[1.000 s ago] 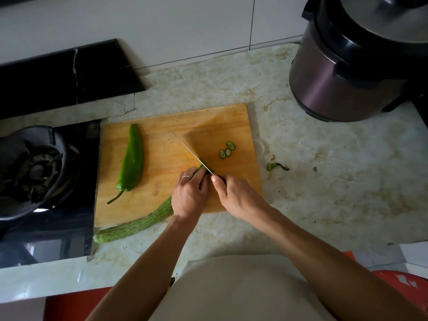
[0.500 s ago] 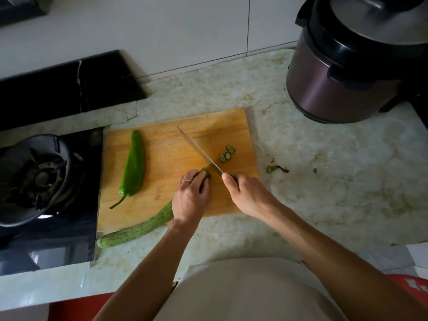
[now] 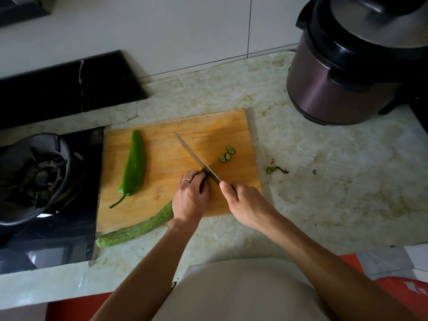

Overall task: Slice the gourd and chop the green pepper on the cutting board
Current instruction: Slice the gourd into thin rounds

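Striped gourd (image 3: 139, 228) lies diagonally (cut end far-right) across cutting board (image 3: 162, 205); my left hand (image 3: 190, 198) grips it, my right hand (image 3: 245, 202) holds knife (image 3: 196, 157).

The scene is dim and evenly lit by soft, cool light, with no hard shadows. A faint shadow lies under the knife (image 3: 196, 157) on the cutting board (image 3: 162, 158). Pale glare shows on the glossy stove top (image 3: 46, 256) at the near left and on the lid of the cooker (image 3: 361, 66) at the far right. Wide-angle distortion bends the edges; the centre is sharp, the corners softer and darker.
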